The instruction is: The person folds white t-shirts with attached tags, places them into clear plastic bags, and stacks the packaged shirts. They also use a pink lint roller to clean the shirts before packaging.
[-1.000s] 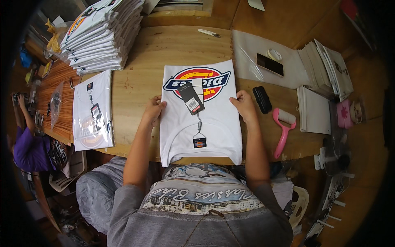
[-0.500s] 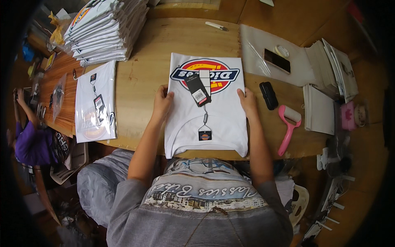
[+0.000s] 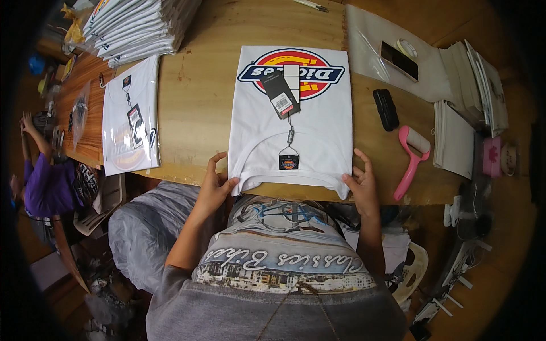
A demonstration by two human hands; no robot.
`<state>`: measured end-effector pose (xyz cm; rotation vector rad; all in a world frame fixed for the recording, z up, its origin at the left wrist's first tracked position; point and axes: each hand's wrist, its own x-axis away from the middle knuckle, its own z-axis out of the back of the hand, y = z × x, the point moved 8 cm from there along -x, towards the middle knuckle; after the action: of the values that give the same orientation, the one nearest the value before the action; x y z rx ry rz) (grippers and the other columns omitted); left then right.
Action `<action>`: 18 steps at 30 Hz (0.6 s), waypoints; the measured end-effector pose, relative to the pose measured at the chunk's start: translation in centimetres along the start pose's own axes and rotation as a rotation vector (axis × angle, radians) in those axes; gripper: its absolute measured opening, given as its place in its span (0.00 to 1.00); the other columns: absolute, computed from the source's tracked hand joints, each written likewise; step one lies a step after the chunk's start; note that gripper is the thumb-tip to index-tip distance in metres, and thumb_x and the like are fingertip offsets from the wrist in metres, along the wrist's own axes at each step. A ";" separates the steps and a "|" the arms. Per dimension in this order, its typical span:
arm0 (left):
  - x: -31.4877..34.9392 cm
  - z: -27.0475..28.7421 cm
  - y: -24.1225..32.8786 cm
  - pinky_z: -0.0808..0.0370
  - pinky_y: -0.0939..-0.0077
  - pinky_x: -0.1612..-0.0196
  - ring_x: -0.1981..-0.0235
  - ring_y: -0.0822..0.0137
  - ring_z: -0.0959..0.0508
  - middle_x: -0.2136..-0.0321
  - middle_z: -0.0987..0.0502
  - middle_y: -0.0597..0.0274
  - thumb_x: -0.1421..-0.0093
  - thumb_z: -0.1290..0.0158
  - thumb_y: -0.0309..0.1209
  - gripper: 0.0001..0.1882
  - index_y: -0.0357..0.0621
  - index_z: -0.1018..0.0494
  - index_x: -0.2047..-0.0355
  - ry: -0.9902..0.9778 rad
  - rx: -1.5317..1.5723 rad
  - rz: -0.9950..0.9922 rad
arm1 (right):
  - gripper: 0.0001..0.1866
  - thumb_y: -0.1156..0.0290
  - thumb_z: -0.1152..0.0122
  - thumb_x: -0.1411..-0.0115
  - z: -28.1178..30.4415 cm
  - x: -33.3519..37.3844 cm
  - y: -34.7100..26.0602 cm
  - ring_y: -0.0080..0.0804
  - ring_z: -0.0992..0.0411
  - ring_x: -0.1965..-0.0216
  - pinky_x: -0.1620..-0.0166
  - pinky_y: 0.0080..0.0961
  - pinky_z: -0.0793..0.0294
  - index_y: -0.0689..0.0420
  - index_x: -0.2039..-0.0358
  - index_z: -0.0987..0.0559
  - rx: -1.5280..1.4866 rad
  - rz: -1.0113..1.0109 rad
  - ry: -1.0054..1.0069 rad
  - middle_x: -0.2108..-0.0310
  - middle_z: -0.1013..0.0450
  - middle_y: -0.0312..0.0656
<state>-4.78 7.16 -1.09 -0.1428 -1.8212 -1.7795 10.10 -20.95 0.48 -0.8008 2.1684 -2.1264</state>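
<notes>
A folded white T-shirt (image 3: 261, 128) lies on the table in front of me, its neckline toward me and a red, yellow and navy print at its far end. A black hang tag (image 3: 280, 94) rests on it, joined by a cord to a small black label (image 3: 289, 162) at the collar. My left hand (image 3: 215, 184) pinches the near left corner, thumb on top and index finger stretched out. At the near right corner my right hand (image 3: 363, 184) does the same. The fingertips under the fabric are hidden.
A bagged white shirt (image 3: 128, 125) lies left, below a tall stack of bagged shirts (image 3: 139, 31). To the right are a black case (image 3: 386, 109), a pink lint roller (image 3: 410, 162), a phone (image 3: 400, 61) and white plastic bags (image 3: 453, 142). A person in purple (image 3: 51, 190) sits far left.
Both hands have slid from the shirt's sides down to its near corners. The view has tilted, so the whole table sits higher in the picture.
</notes>
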 end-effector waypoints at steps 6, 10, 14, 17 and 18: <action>-0.7 -0.6 -1.5 0.29 0.80 0.74 0.75 0.71 0.27 0.70 0.29 0.49 0.46 0.58 0.19 0.30 0.46 0.58 0.47 -0.017 0.162 0.036 | 0.34 0.84 0.52 0.49 0.8 -0.2 2.3 0.24 0.32 0.68 0.65 0.16 0.32 0.51 0.44 0.53 -0.070 -0.073 0.064 0.67 0.30 0.48; -0.2 -0.5 -1.0 0.30 0.79 0.75 0.78 0.68 0.27 0.75 0.29 0.51 0.48 0.54 0.20 0.33 0.47 0.59 0.46 -0.002 -0.040 0.012 | 0.34 0.83 0.52 0.49 0.6 0.5 2.9 0.22 0.31 0.73 0.69 0.15 0.32 0.50 0.44 0.53 -0.003 -0.032 0.047 0.69 0.30 0.49; 0.6 1.3 2.6 0.31 0.71 0.75 0.79 0.57 0.28 0.78 0.29 0.51 0.53 0.47 0.26 0.35 0.44 0.53 0.47 0.208 -0.988 0.060 | 0.34 0.83 0.50 0.49 1.0 0.9 3.0 0.20 0.32 0.77 0.73 0.13 0.34 0.51 0.45 0.53 0.199 -0.028 0.078 0.75 0.28 0.47; -0.6 1.0 7.0 0.32 0.66 0.72 0.77 0.51 0.29 0.78 0.30 0.50 0.56 0.44 0.30 0.34 0.40 0.48 0.50 0.458 -1.071 -0.443 | 0.34 0.72 0.45 0.51 0.6 1.2 0.7 0.34 0.31 0.81 0.76 0.25 0.35 0.50 0.46 0.50 0.745 0.025 0.093 0.82 0.30 0.48; -1.9 0.2 7.6 0.32 0.65 0.72 0.76 0.52 0.29 0.78 0.30 0.50 0.56 0.44 0.30 0.33 0.39 0.47 0.50 0.440 -0.991 -0.457 | 0.34 0.69 0.44 0.51 0.5 1.2 0.0 0.38 0.31 0.82 0.77 0.29 0.35 0.50 0.46 0.49 0.893 0.025 0.101 0.83 0.30 0.49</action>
<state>0.20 8.72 4.73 0.2910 -0.5748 -2.6302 9.19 -21.82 0.83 -0.5610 0.9924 -2.7441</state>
